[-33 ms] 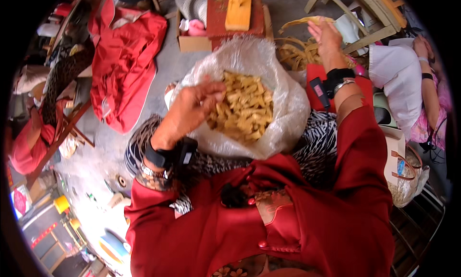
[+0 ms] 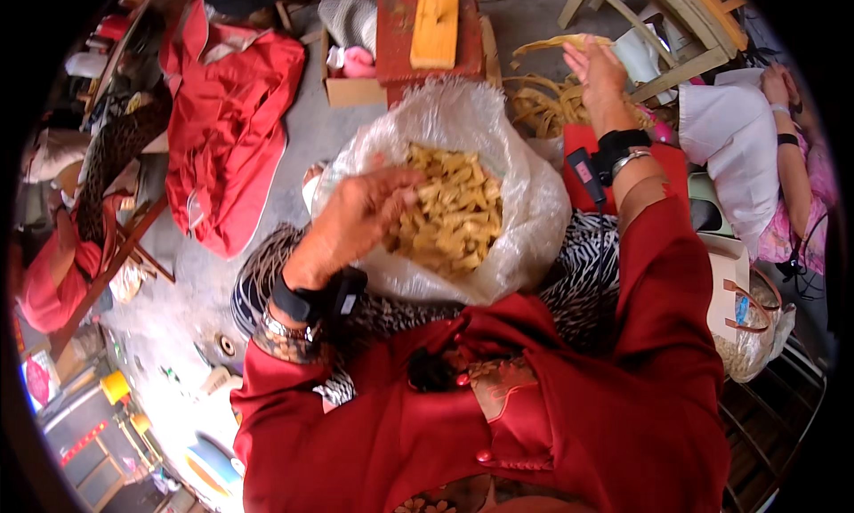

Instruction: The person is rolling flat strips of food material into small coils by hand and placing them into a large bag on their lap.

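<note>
Between my knees stands a white woven plastic sack (image 2: 534,201), its mouth wide and part-filled with short, folded-looking yellowish pieces (image 2: 454,206). Over the sack's left rim is my left hand (image 2: 369,206), its fingers slightly bent and apart, with motion blur at their tips; no piece shows in them. Out to the far right, my right hand (image 2: 600,77) is raised with a long, flat yellow strip (image 2: 556,43) between thumb and fingers. Below that hand lies a tangled heap of similar strips (image 2: 547,104), partly hidden by my wrist.
Beyond the sack is a red wooden bench (image 2: 400,32) bearing a yellow wood block (image 2: 434,24). A cardboard box (image 2: 351,92) stands beside it. Red cloth (image 2: 236,113) lies at left. At right are a wooden frame (image 2: 672,77), a seated person (image 2: 792,175) and a handbag (image 2: 722,286).
The whole scene has shifted slightly down and left in the picture. Both hands keep nearly the same pose, and the strip stays in my right hand.
</note>
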Available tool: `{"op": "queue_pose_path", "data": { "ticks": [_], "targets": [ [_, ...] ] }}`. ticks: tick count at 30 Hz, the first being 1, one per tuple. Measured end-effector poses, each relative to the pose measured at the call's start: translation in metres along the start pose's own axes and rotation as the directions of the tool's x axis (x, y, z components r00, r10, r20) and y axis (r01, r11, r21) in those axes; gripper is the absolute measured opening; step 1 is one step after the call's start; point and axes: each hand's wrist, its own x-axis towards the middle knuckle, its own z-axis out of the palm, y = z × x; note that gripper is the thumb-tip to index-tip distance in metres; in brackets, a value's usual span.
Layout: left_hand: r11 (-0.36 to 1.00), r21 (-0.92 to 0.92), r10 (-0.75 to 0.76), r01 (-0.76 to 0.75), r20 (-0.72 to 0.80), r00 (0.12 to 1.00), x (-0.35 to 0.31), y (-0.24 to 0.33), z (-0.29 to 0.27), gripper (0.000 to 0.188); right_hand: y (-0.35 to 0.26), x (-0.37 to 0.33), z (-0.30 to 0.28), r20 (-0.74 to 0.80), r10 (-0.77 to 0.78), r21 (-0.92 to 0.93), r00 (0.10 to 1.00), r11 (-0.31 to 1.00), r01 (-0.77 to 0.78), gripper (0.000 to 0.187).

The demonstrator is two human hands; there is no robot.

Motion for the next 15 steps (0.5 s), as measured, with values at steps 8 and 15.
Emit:
{"op": "queue_pose_path", "data": {
  "ticks": [8,15],
  "targets": [
    [0.983,0.100,0.147,-0.153,0.067,0.987,0.033,-0.014,0.022,0.024,0.039,0.028,0.009,0.085,0.071,0.139,0.994,0.987,-0.082,0.040],
    [0.969,0.205,0.124,-0.139,0.082,0.989,0.041,-0.006,0.021,0.027,0.077,0.046,-0.018,0.224,0.466,-0.413,0.856,0.841,-0.350,0.035]
  ]
}}
